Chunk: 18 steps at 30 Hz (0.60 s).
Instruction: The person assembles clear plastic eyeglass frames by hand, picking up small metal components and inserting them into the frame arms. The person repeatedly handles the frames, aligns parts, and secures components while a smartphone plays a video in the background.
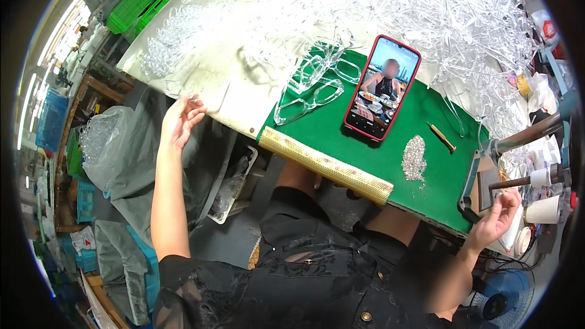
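Observation:
My left hand (183, 123) is at the near edge of the pale tabletop (234, 106), its fingers loosely bent and apart. Nothing shows plainly in it; clear plastic pieces lie just beyond. My right hand (496, 219) is at the right end of the green mat (341, 134), beside a bench tool with metal rods (512, 183). Its fingertips are pressed together near a rod's end, around something too small to name. Clear eyeglass frames (309, 105) rest on the mat's left part. To their right lie a pile of tiny metal parts (414, 158) and a slim brass-handled screwdriver (442, 137).
A red-cased phone (382, 88) stands tilted on the mat, its screen lit. Heaped clear frames (426, 6) cover the table's far side. A gold perforated strip (326, 166) lines the mat's front edge. Green crates (139, 3) are at far left, a blue fan (503, 301) at lower right.

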Available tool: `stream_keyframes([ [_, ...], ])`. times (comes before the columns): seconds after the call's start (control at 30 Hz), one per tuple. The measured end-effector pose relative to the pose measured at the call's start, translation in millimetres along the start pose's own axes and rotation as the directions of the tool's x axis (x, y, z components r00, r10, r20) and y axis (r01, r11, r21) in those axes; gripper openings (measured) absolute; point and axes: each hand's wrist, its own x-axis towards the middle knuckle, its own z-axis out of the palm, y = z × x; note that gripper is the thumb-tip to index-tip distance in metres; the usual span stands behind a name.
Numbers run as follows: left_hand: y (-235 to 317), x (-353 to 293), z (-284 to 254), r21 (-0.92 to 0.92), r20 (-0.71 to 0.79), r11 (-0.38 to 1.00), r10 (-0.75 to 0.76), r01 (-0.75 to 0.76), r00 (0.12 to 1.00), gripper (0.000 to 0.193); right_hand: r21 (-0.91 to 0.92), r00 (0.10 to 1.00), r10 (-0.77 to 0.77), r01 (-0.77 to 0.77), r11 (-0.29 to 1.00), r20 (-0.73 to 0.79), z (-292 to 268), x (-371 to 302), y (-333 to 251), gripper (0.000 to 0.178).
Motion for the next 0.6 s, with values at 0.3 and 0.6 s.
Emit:
stream_keyframes([
  [0.3,5,-49,176,0.537,0.792,-0.074,0.387,-0.840,0.473,0.022,-0.017,0.996,0.054,-0.053,0.998,0.069,12,-25,-26,0.012],
  [0.6,46,-28,185,0.520,0.785,0.804,-0.315,-0.290,0.533,0.008,0.092,0.964,0.119,-0.145,0.985,0.238,34,-40,-47,0.008],
])
